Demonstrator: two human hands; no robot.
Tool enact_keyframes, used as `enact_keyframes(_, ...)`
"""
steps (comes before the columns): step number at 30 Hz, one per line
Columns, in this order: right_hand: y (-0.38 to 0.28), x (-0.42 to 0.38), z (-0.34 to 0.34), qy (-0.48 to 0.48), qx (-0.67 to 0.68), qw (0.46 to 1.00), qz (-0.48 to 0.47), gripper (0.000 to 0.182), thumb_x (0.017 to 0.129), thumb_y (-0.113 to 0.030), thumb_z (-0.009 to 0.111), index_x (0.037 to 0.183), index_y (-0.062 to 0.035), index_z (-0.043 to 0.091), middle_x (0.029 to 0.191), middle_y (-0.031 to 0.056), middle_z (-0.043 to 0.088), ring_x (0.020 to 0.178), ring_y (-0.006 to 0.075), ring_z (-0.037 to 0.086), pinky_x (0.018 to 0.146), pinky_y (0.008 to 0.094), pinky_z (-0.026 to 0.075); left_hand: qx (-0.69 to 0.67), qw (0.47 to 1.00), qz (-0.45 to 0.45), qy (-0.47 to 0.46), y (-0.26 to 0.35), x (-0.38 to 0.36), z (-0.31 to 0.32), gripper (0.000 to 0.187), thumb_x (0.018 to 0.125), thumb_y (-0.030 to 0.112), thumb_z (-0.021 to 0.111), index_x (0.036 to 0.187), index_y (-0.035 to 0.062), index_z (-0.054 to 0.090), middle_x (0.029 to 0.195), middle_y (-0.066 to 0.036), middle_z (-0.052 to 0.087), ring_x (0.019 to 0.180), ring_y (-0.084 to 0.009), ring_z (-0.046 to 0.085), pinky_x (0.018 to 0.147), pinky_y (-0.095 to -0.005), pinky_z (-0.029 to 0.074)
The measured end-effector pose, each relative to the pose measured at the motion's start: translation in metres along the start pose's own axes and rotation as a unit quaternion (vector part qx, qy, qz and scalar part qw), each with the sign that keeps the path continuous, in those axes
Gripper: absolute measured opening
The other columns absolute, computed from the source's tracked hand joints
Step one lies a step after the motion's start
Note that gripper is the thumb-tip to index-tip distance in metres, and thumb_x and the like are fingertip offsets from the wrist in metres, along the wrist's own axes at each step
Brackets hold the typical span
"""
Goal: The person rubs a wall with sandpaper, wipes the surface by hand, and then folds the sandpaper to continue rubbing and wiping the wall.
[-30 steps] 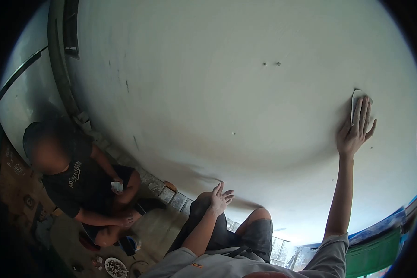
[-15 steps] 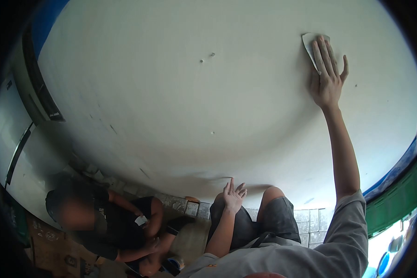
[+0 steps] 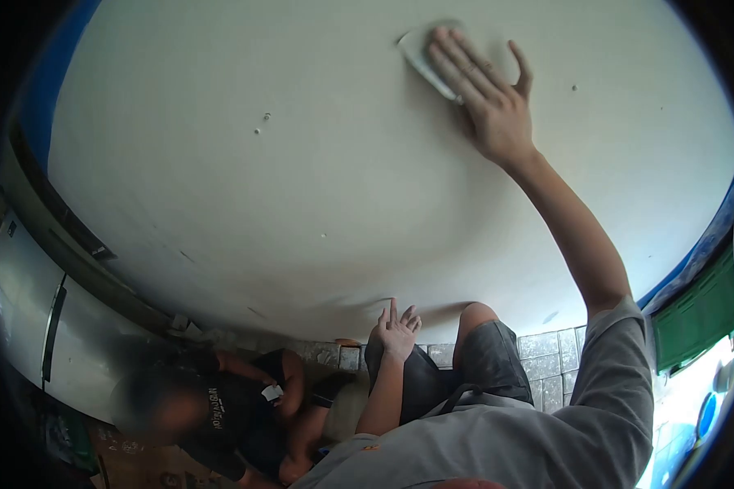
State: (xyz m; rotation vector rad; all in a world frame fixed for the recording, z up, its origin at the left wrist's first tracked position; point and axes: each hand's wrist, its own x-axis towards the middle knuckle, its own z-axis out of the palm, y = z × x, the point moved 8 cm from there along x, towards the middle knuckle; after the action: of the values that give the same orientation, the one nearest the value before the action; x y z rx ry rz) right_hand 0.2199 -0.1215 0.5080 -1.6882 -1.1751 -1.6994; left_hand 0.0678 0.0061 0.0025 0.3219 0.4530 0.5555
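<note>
My right hand [image 3: 491, 110] is raised against a large off-white wall [image 3: 334, 179], its fingers laid over a thin, pale sheet of sandpaper [image 3: 417, 54]. The palm and fingers press the sheet flat to the surface; its left edge sticks out past the fingertips, and the rest is hidden beneath them. The little finger stands apart from the others. Low down, my left hand [image 3: 398, 332] hovers over my thigh near the wall, palm up, fingers spread, with nothing in it.
At lower left, another person [image 3: 245, 407] sits close by, a small white piece [image 3: 272, 393] near their hand. Two small studs [image 3: 262, 124] poke out of the wall. A silver refrigerator-like cabinet [image 3: 90, 342] stands left, a green panel [image 3: 697, 314] right. Paving bricks [image 3: 542, 359] lie below.
My right hand has slid the sandpaper higher on the wall, and the hand now slants left. The view has turned, so the wall studs appear farther left. My left hand stays open.
</note>
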Motion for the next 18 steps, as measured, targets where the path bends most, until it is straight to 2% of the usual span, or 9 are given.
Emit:
enact_keyframes(2,-0.052,-0.045,0.019,-0.125,0.076,0.953,-0.264,0.060,0.086,-0.018,0.055,0.143,-0.0246,0.039,0.149,-0.0120,0.037,0.135,0.0058,0.037,0.119,0.0423,0.018,0.000,1.000,0.003,-0.006,0.000,0.003,-0.006,0.057,0.084,0.057,0.052,0.136,0.0333,0.046,0.106,-0.007,0.059,0.095,-0.0221,0.048,0.096,-0.0389,0.034)
enact_keyframes(4,-0.072,-0.088,0.021,-0.119,0.025,0.911,-0.395,0.054,0.088,-0.020,0.052,0.142,-0.0217,0.042,0.148,-0.0112,0.039,0.133,0.0054,0.039,0.119,0.0384,0.021,-0.003,1.000,0.011,-0.025,0.002,0.005,-0.006,0.057,0.084,0.057,0.052,0.136,0.0326,0.047,0.106,-0.007,0.059,0.096,-0.0221,0.048,0.096,-0.0393,0.034)
enact_keyframes(6,-0.046,-0.074,0.016,-0.148,0.103,0.929,-0.324,0.054,0.087,-0.020,0.056,0.140,-0.0229,0.045,0.146,-0.0096,0.042,0.133,0.0060,0.039,0.118,0.0439,0.021,-0.018,1.000,0.007,-0.006,0.002,0.007,-0.007,0.059,0.083,0.058,0.052,0.135,0.0300,0.048,0.106,-0.008,0.059,0.095,-0.0224,0.048,0.096,-0.0398,0.034)
enact_keyframes(8,-0.002,-0.043,0.002,-0.043,-0.028,0.995,-0.082,0.054,0.086,-0.020,0.056,0.139,-0.0246,0.046,0.145,-0.0085,0.045,0.134,0.0050,0.038,0.116,0.0502,0.019,-0.027,1.000,0.011,-0.008,0.005,0.008,-0.006,0.060,0.083,0.058,0.052,0.135,0.0285,0.049,0.107,-0.008,0.059,0.096,-0.0226,0.048,0.096,-0.0399,0.034)
enact_keyframes(9,-0.013,-0.048,0.005,-0.086,-0.020,0.994,-0.061,0.056,0.085,-0.022,0.057,0.140,-0.0265,0.045,0.146,-0.0091,0.043,0.134,0.0046,0.038,0.114,0.0545,0.017,-0.034,0.999,0.013,-0.007,0.004,0.006,-0.007,0.061,0.082,0.059,0.052,0.135,0.0269,0.049,0.107,-0.008,0.059,0.097,-0.0227,0.047,0.096,-0.0401,0.034)
enact_keyframes(10,-0.046,-0.069,0.013,-0.125,0.031,0.973,-0.192,0.056,0.086,-0.026,0.057,0.141,-0.0273,0.044,0.147,-0.0097,0.041,0.135,0.0054,0.038,0.115,0.0518,0.015,-0.040,0.999,0.015,-0.007,0.002,0.007,-0.007,0.061,0.082,0.059,0.052,0.135,0.0269,0.049,0.107,-0.008,0.059,0.097,-0.0227,0.047,0.096,-0.0401,0.034)
enact_keyframes(12,-0.087,-0.117,0.028,-0.102,-0.103,0.884,-0.444,0.056,0.087,-0.029,0.055,0.141,-0.0284,0.043,0.148,-0.0096,0.040,0.135,0.0059,0.038,0.115,0.0499,0.015,-0.036,0.999,0.011,-0.018,0.006,0.005,-0.007,0.063,0.082,0.060,0.051,0.135,0.0250,0.049,0.106,-0.008,0.059,0.097,-0.0228,0.047,0.096,-0.0404,0.034)
enact_keyframes(15,-0.026,-0.063,0.010,-0.048,-0.005,0.989,-0.142,0.054,0.087,-0.030,0.054,0.140,-0.0266,0.045,0.146,-0.0073,0.043,0.131,0.0068,0.043,0.118,0.0456,0.011,-0.039,0.999,0.013,-0.023,0.009,0.002,-0.006,0.065,0.082,0.062,0.048,0.136,0.0240,0.049,0.107,-0.009,0.059,0.097,-0.0228,0.047,0.097,-0.0404,0.032)
enact_keyframes(18,-0.043,-0.081,0.028,-0.132,-0.008,0.980,-0.151,0.052,0.087,-0.033,0.053,0.139,-0.0280,0.047,0.145,-0.0088,0.045,0.130,0.0065,0.045,0.118,0.0449,0.009,-0.062,0.996,0.005,-0.071,0.001,0.011,-0.010,0.069,0.082,0.065,0.047,0.138,0.0240,0.047,0.109,-0.009,0.060,0.099,-0.0232,0.047,0.100,-0.0403,0.030)
